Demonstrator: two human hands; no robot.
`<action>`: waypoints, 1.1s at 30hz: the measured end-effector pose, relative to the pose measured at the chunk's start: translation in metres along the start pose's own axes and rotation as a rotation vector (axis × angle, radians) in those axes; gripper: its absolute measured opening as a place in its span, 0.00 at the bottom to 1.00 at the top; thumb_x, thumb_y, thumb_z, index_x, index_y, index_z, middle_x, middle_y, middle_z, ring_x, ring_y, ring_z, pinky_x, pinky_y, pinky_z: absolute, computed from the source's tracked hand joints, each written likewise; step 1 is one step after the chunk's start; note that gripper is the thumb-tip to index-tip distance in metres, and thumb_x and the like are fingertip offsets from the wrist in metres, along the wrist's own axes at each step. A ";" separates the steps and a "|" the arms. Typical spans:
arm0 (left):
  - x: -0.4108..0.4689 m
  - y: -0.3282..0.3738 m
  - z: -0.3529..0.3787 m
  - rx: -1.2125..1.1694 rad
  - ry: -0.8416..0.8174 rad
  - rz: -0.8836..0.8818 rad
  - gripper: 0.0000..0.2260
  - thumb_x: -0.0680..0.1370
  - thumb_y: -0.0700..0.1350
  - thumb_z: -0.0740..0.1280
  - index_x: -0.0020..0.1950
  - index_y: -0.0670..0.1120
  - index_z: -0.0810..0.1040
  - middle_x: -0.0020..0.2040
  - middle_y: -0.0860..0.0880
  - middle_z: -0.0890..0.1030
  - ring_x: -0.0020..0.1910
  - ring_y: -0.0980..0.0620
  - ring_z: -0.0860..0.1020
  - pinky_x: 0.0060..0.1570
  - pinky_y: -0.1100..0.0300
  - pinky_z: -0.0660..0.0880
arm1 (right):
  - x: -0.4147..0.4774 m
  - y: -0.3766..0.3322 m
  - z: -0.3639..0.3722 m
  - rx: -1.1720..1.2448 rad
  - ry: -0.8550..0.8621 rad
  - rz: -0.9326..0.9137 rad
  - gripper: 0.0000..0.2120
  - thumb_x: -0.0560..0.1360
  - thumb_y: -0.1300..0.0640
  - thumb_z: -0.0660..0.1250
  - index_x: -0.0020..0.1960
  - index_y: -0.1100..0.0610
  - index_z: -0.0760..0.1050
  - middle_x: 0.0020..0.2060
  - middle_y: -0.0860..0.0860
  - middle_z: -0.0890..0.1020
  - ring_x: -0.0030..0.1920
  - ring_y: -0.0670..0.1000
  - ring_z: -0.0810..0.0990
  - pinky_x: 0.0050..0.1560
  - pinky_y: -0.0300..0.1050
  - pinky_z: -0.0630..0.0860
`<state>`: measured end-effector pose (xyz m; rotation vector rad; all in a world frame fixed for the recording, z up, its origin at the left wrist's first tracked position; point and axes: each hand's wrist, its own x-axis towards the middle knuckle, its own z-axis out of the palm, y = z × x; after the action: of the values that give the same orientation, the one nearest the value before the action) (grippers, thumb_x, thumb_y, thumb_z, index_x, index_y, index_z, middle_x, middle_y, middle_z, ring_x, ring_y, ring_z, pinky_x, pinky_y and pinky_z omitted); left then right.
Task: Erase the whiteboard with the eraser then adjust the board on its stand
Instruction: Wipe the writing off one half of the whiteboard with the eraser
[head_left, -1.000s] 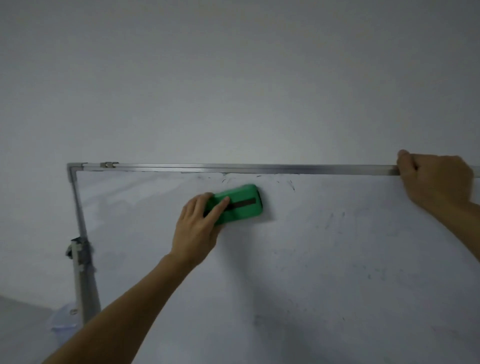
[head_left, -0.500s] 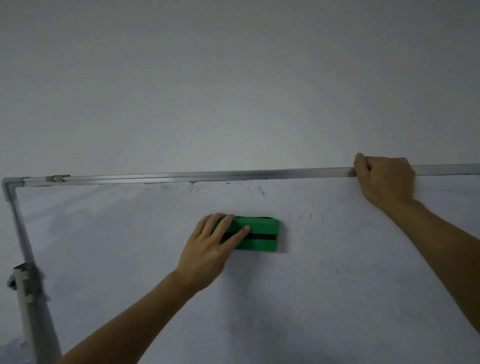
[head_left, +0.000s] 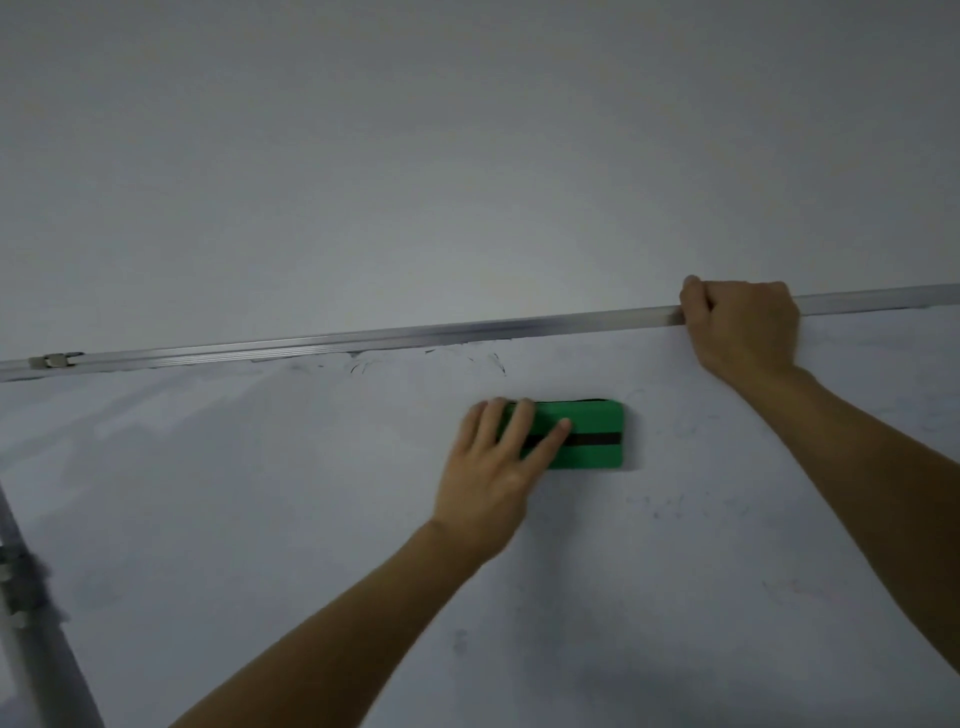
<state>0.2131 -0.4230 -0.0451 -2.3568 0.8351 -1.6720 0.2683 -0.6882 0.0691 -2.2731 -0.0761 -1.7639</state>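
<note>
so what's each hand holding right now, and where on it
The right hand grips the whiteboard's top rail, fingers curled over it. The left hand presses flat fingers on the left end of the green eraser.

Whiteboard (head_left: 260, 493), green eraser (head_left: 592, 441) seemingly flat against it

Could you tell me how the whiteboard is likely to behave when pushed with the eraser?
The whiteboard may rock: the right hand grips its top rail, seemingly steadying it. It looks stiff, flat under the left hand and eraser.
</note>
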 end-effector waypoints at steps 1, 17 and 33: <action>0.004 0.005 0.000 -0.007 -0.027 0.015 0.26 0.70 0.38 0.69 0.68 0.48 0.73 0.61 0.40 0.75 0.57 0.38 0.72 0.62 0.44 0.67 | 0.000 0.002 -0.002 0.004 0.001 -0.004 0.25 0.81 0.53 0.55 0.29 0.61 0.75 0.24 0.60 0.76 0.24 0.57 0.67 0.42 0.48 0.66; -0.004 -0.024 -0.007 0.054 0.073 0.008 0.24 0.69 0.37 0.70 0.65 0.47 0.77 0.58 0.38 0.77 0.55 0.36 0.73 0.57 0.45 0.68 | -0.003 -0.020 0.003 0.023 -0.022 0.006 0.23 0.81 0.52 0.55 0.28 0.55 0.69 0.22 0.52 0.70 0.24 0.55 0.65 0.46 0.47 0.65; -0.082 -0.093 -0.030 0.111 -0.021 -0.070 0.17 0.76 0.46 0.67 0.64 0.46 0.78 0.60 0.36 0.77 0.57 0.33 0.75 0.58 0.43 0.69 | 0.000 -0.001 -0.006 0.032 -0.027 -0.008 0.24 0.81 0.52 0.54 0.28 0.57 0.71 0.22 0.55 0.75 0.23 0.57 0.67 0.44 0.47 0.65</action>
<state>0.2002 -0.2977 -0.0640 -2.3498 0.6464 -1.6702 0.2627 -0.6888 0.0701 -2.2778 -0.1179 -1.7240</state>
